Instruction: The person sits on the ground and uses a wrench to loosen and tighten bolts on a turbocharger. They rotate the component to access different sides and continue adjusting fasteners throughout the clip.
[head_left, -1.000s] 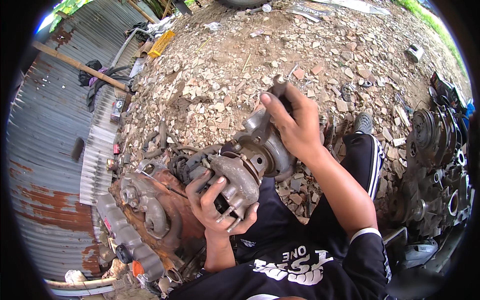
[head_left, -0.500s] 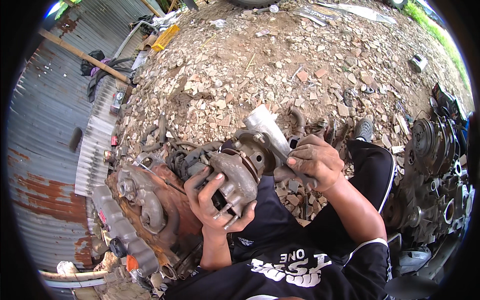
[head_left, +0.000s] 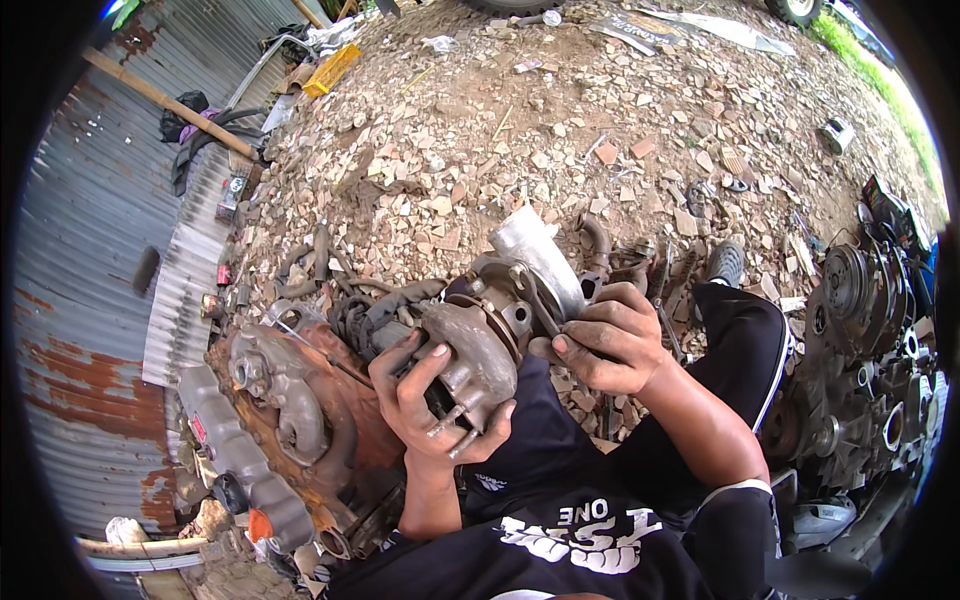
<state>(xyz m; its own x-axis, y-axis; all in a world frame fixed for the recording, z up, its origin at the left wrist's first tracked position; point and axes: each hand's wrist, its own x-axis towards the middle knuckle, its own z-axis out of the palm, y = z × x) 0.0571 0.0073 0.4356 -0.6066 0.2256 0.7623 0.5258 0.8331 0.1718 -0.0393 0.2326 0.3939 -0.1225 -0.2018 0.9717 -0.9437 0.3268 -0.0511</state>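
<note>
A turbocharger (head_left: pixel 470 365) is held up over my lap, its dull grey cast housing towards me and its pale aluminium pipe-like outlet (head_left: pixel 535 258) pointing away. My left hand (head_left: pixel 425 400) wraps around the housing from the left and below, with two studs sticking out between its fingers. In my right hand (head_left: pixel 612 345) is a wrench (head_left: pixel 537 300), pinched between thumb and fingers at its near end. The wrench's far end lies against the flange near the middle of the turbocharger. My right palm and fingers hide the rest of its handle.
To the left lie a grey valve cover (head_left: pixel 245 460) and a rusty engine part with a curved pipe (head_left: pixel 310 430). A dirty engine block (head_left: pixel 860 370) stands at the right. Hoses (head_left: pixel 322 255) and a curved pipe (head_left: pixel 596 240) rest on the broken-tile ground ahead.
My right hand has swung left and slightly down, turning the wrench with it to a steeper angle against the turbocharger. My left hand keeps its hold almost unmoved.
</note>
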